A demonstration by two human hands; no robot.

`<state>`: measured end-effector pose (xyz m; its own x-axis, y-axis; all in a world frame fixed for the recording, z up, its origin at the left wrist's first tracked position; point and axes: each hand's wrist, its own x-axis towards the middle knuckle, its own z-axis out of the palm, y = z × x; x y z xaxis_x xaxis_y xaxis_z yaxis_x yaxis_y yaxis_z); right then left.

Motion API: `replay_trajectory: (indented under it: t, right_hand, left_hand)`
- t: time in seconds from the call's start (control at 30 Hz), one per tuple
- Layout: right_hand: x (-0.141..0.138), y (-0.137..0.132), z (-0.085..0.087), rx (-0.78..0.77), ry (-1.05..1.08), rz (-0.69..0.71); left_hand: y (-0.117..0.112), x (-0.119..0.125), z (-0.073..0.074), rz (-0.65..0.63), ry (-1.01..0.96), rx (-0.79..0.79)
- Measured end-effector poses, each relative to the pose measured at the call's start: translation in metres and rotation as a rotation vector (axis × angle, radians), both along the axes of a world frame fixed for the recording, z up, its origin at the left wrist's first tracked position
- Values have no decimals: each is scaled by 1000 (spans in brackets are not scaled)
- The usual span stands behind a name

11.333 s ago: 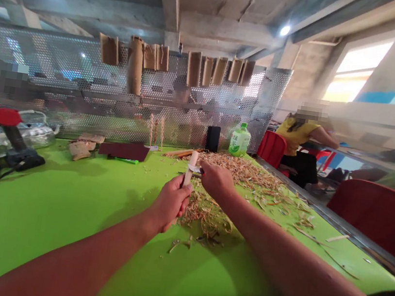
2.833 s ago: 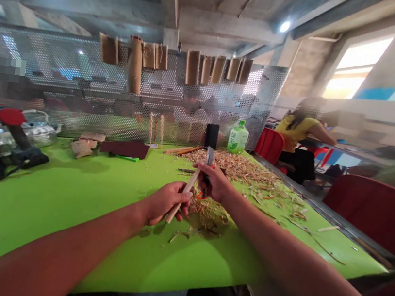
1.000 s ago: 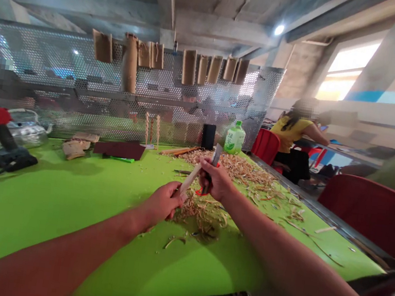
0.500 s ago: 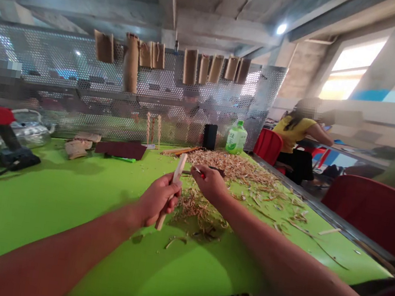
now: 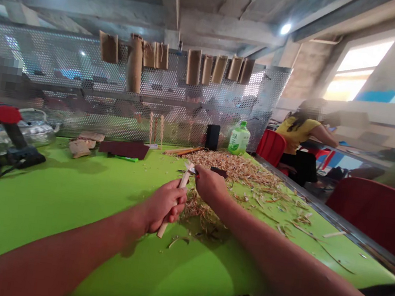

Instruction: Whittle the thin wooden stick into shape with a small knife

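Observation:
My left hand (image 5: 163, 207) grips a pale wooden strip (image 5: 179, 189), whose lower end pokes out below the fist. My right hand (image 5: 210, 186) is shut around a small knife (image 5: 190, 168) with a dark handle and a bit of red at the grip. Its blade lies against the upper end of the strip. Both hands are close together above a heap of wood shavings (image 5: 203, 212) on the bright green tabletop (image 5: 45, 210). A larger heap of shavings (image 5: 235, 168) lies just beyond my right hand.
Several bamboo pieces (image 5: 194, 67) hang on a perforated metal screen (image 5: 187, 117) behind the table. A green-capped bottle (image 5: 239, 139), a black block (image 5: 212, 137) and dark sandpaper (image 5: 124, 148) stand along it. A red-topped tool (image 5: 7, 115) is at left; a seated person (image 5: 297, 135) at right.
The knife has swung from upright to lying across the strip's top end. The strip now stands more upright in my left hand, and both hands have shifted slightly.

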<state>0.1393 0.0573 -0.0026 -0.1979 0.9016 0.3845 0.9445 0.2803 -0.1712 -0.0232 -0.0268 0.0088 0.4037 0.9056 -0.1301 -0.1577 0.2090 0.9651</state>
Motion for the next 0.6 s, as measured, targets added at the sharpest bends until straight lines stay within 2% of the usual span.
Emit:
replay_trajectory:
  t: [0.1,0.2,0.27,0.37,0.47,0.6]
  right_hand:
    - [21,21,3,-112,40,-165]
    - [35,32,3,-135,102,-219]
    - [32,29,1,-71,152,-181]
    - [15,13,-1,4,190,-56]
    - [-4,-5,0,-13,120,58]
    - [-12,-17,3,-50,3,80]
  left_hand:
    - [-6,2,2,-77,-10,43]
    - [-4,2,2,-32,-26,99]
    - [2,-1,0,33,-15,95]
    - [12,-5,-4,95,2,90]
    - [15,-5,-8,103,38,108]
    - [10,-2,-8,105,65,118]
